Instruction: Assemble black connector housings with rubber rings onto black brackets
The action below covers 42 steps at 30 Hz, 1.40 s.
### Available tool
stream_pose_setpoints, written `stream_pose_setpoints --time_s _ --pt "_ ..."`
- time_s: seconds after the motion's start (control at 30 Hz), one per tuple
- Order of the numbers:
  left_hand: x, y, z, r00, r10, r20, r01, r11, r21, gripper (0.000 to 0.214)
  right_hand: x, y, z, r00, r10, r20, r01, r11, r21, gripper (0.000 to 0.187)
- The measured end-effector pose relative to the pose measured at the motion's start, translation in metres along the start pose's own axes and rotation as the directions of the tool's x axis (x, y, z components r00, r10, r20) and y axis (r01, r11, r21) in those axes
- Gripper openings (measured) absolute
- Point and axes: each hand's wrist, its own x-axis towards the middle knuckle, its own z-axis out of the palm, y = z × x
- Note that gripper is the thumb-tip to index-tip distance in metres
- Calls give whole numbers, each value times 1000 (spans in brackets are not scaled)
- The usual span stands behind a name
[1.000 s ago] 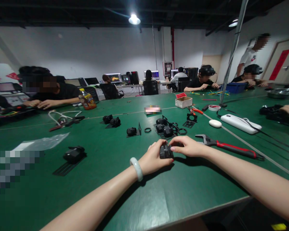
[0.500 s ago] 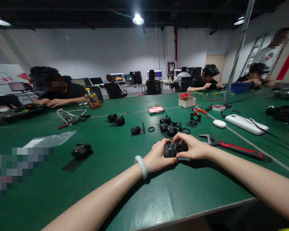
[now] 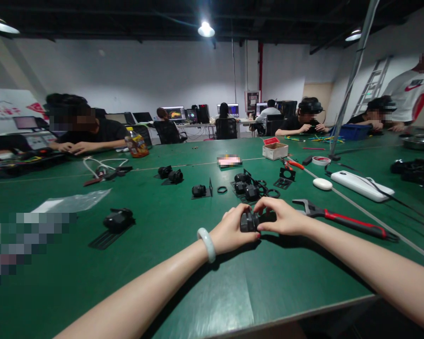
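Note:
My left hand (image 3: 229, 229) is closed round the body of a black cable gland (image 3: 248, 223), low over the green table. My right hand (image 3: 282, 216) has its thumb and fingers curled on the gland's right end, partly covering it. A pale bracelet (image 3: 207, 245) circles my left wrist. Just beyond my hands lies a cluster of black glands (image 3: 251, 191) with brackets and loose rings. A black lock nut (image 3: 222, 189) lies flat beside another gland (image 3: 199, 190) on an angled bracket. Near my right forearm rests an adjustable wrench (image 3: 355, 222) with red and black handle.
On the left stand a gland on a slotted plate (image 3: 118, 219) and a clear plastic bag (image 3: 72, 202). Farther off are a drink bottle (image 3: 137, 142), a small box (image 3: 274, 149), orange-handled pliers (image 3: 294, 164) and a white power bank (image 3: 362, 185). A metal pole (image 3: 349, 80) rises at right. Other people sit around.
My hands stay on the gland, with only a slight shift of the fingers. The view has tilted a little, and the standing person at far right has moved.

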Motion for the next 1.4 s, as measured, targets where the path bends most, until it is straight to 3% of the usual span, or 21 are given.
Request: stream_pose_setpoints --time_s 0.7,1.4 --pt "1 2 -2 1000 -3 18 3 1000 5 49 2 4 -1 996 73 43 -77 991 111 30" --pt "1 4 -3 1000 -21 13 22 1000 -6 49 3 4 0 992 106 65 -112 989 101 24"
